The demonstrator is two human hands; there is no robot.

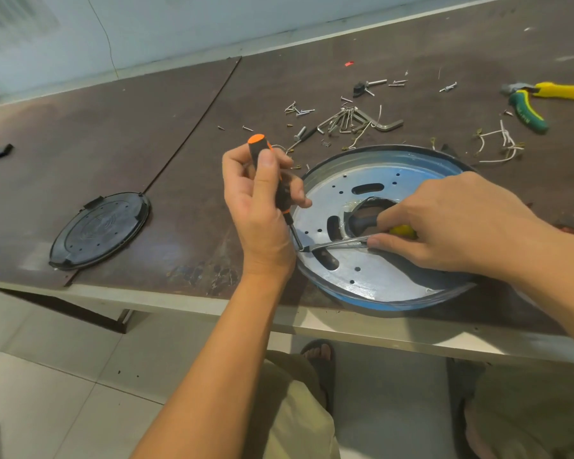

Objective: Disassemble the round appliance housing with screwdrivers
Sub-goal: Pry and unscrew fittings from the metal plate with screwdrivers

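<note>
- The left hand (259, 213) grips the orange screwdriver (262, 150), its tip on the round housing (378, 276).
- The right hand (451, 223) holds a yellow screwdriver (340, 244) flat across it.
- The housing sits on the right, at the table's (146, 127) near edge.

Lettering on the green pliers handle (527, 112) too blurred to read

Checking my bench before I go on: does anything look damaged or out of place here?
Yes. The centre opening of the housing has a ragged, bent edge, as if cut roughly. Screws lie scattered loose on the table behind it.
</note>
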